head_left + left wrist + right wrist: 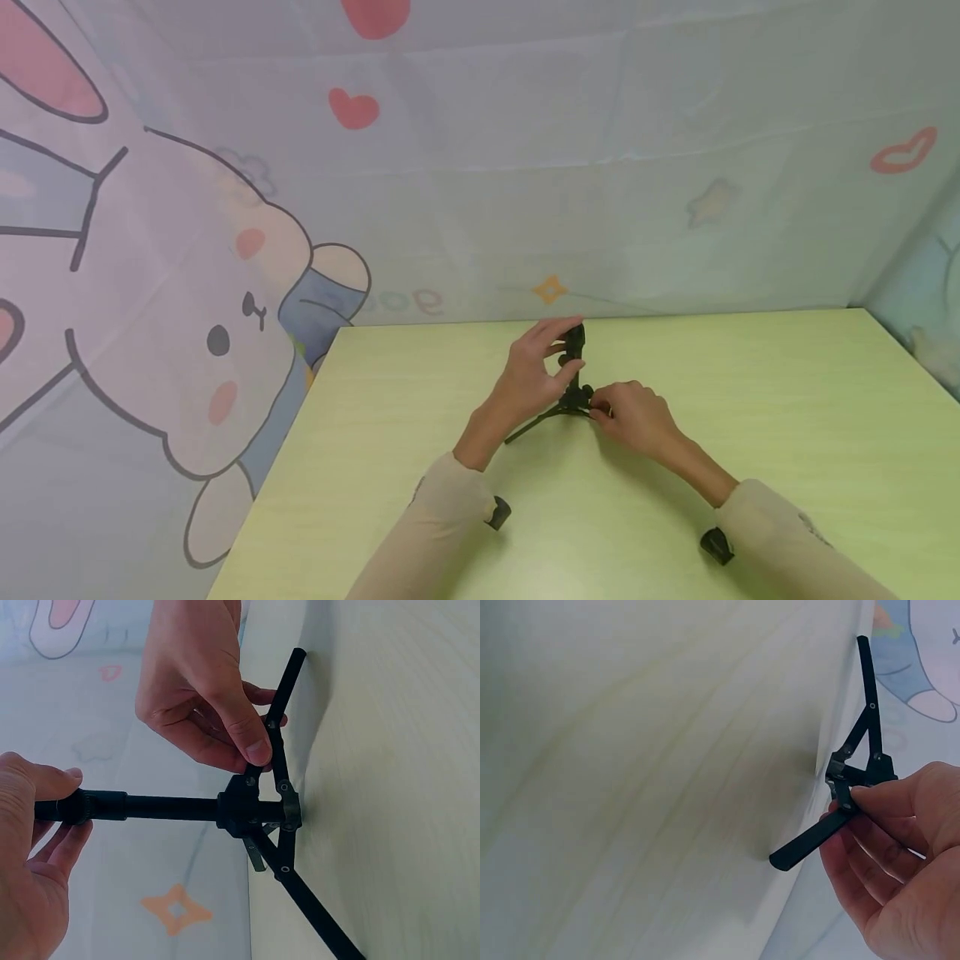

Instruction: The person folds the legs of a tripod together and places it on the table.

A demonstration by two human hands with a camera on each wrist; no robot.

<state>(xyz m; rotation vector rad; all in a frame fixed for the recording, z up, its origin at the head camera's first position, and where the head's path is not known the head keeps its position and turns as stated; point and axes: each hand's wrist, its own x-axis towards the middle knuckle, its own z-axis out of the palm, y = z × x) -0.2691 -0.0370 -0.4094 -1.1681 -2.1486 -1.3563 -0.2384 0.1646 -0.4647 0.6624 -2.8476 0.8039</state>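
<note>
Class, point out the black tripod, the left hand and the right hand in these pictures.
Black tripod [237,810]: left wrist view, on its leg hub.
Left hand [527,377]: head view, on its back.
Right hand [636,417]: head view, on its back.

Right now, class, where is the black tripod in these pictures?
In the head view, the black tripod is just right of centre, toward the far side of the table, held between the left hand and the right hand.
</note>
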